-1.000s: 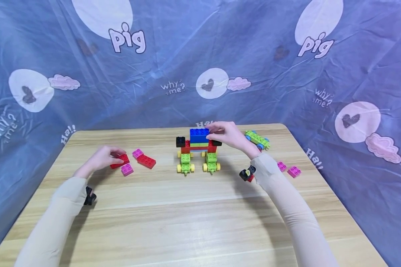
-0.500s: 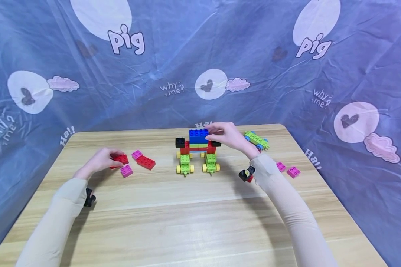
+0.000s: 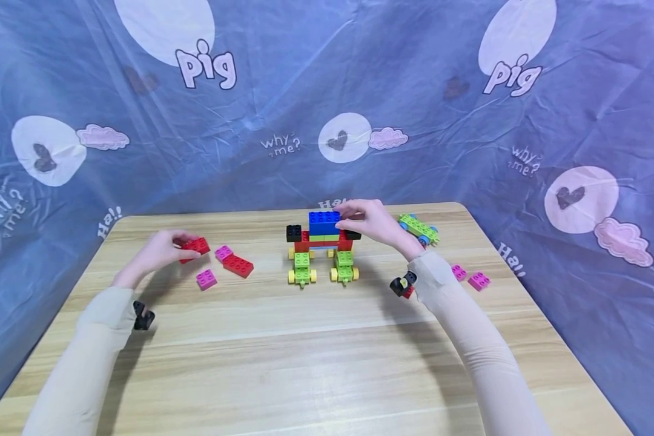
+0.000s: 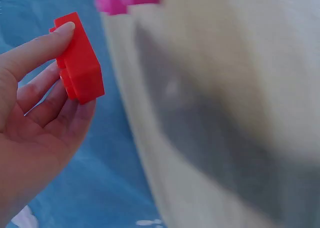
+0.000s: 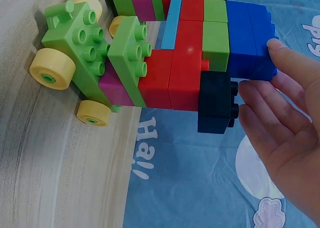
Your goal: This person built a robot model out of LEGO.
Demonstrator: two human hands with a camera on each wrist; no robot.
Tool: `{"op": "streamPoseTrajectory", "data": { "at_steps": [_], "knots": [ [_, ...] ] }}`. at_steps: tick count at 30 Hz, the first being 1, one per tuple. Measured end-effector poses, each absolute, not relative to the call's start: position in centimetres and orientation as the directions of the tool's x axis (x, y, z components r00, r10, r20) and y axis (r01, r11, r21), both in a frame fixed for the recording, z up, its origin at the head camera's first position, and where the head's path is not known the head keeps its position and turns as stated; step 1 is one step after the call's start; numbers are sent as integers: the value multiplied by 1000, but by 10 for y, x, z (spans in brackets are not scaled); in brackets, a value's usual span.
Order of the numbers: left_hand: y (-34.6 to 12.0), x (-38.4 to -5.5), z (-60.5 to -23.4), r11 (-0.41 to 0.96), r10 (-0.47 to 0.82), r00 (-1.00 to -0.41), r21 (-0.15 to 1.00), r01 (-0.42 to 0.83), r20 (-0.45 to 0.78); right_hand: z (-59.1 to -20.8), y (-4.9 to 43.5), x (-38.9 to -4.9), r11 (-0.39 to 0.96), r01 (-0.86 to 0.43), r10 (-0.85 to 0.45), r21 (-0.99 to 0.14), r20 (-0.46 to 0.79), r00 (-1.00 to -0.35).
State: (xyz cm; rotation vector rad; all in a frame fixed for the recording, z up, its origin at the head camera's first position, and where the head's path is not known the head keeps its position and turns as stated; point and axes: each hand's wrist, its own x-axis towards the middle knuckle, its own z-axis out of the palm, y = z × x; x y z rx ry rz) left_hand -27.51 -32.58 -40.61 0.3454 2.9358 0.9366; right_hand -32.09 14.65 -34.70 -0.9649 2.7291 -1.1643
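Observation:
My left hand [image 3: 159, 251] pinches a red toy building brick [image 4: 82, 60] between thumb and fingers, over the left part of the table. In the left wrist view the brick stands out from the fingertips, studs turned toward the fingers. At the table's middle stands a built toy [image 3: 324, 243] on yellow wheels, with green, red and black bricks. Stacked blue bricks [image 5: 247, 40] top it. My right hand [image 3: 375, 223] grips these blue bricks at their right end, thumb on one side and fingers on the other. A black brick [image 5: 214, 103] sits just beside those fingers.
Near my left hand lie another red brick [image 3: 238, 265] and two pink bricks, one [image 3: 206, 279] closer to me. A green wheeled base [image 3: 418, 228] stands at the back right. Further pink bricks [image 3: 479, 281] lie beyond my right forearm. Printed blue cloth [image 3: 283, 91] hangs behind the table.
My left hand has lifted the red brick up and away from the nearer pink brick, toward the back. The right hand keeps its hold on the blue bricks.

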Motion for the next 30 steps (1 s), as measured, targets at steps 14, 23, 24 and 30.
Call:
{"op": "streamPoseTrajectory", "data": {
  "at_steps": [14, 23, 24, 30],
  "knots": [
    [-269, -287, -356, 721, 312, -948, 635, 277, 59, -346, 150, -321, 524, -532, -548, -665, 215, -809],
    [-228, -303, -341, 707, 396, -910, 593, 385, 119, -348, 150, -321, 525, -532, -550, -665, 212, -808],
    [-223, -305, -339, 703, 404, -906, 591, 395, 125, -348, 150, -321, 526, -534, -550, -663, 214, -807],
    [-194, -309, -325, 681, 447, -883, 586, 439, 142, -349, 147, -323, 524, -547, -556, -653, 224, -800]
  ]
}}
